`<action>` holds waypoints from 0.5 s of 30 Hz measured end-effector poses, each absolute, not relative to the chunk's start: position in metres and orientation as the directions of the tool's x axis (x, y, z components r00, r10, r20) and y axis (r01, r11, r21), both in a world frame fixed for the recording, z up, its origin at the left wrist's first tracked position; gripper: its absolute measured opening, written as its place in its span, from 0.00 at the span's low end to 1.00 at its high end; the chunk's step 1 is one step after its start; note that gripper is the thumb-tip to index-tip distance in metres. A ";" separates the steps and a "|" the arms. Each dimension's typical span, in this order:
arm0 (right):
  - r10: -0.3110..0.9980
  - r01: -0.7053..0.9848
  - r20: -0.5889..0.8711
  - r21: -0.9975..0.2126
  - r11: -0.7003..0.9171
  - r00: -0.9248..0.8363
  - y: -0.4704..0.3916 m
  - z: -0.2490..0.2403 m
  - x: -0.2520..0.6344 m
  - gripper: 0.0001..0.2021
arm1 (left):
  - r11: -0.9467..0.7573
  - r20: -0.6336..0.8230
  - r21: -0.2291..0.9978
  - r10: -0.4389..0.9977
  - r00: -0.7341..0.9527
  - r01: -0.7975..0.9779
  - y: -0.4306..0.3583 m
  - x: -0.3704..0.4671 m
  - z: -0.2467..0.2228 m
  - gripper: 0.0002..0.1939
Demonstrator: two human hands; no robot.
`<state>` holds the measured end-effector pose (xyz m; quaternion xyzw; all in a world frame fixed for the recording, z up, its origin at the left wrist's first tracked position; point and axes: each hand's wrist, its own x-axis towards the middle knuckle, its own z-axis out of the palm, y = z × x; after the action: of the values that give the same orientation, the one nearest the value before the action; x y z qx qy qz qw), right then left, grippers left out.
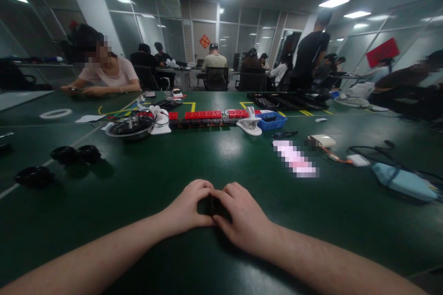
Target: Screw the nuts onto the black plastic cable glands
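left hand [189,204]: bent inward from the left, closed on the near and far edges of a small dark piece with thumb and fingers
right hand [247,216]: closed on the same piece from the right, nearly meeting the left hand at fingertips and thumb
small dark piece [212,203]: held between both hands, low over the near middle of the table; mostly hidden by fingers, too dark to make out in detail
green table [166,161]: spread broadly under everything, marked with yellow and pale lines
black round parts [65,155]: three in all, set at the left; two close together, one nearer and farther left
metal bowl [128,133]: filled with dark items and cable, just beside a white stand [160,122]
red blocks [204,115]: lined up across the middle, beyond the hands
blue bin [272,121]: placed right of the red blocks, beside a second white stand [250,122]
pink item [296,159]: laid flat at right, blurred by pixels
teal case [403,181]: lying farther right, crossed by a black cable
person [107,73]: seated across the table at left, with others farther back
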<state>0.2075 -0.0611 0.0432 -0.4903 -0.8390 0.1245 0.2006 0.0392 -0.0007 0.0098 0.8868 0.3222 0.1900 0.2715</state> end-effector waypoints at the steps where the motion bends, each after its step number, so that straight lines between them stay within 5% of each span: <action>1: 0.875 0.773 0.214 -0.410 0.484 -0.435 -0.061 0.043 0.207 0.20 | -0.643 0.157 0.604 0.675 0.721 0.471 0.000 0.039 0.010 0.19; 15: 0.849 0.751 0.242 -0.396 0.529 -0.470 -0.061 0.050 0.209 0.15 | -0.675 0.186 0.538 0.679 0.710 0.505 -0.001 0.038 0.009 0.18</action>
<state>0.2094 -0.0614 0.0499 -0.4709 -0.8492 0.1179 0.2078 0.0378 -0.0015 0.0086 0.8954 0.3306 0.1888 0.2309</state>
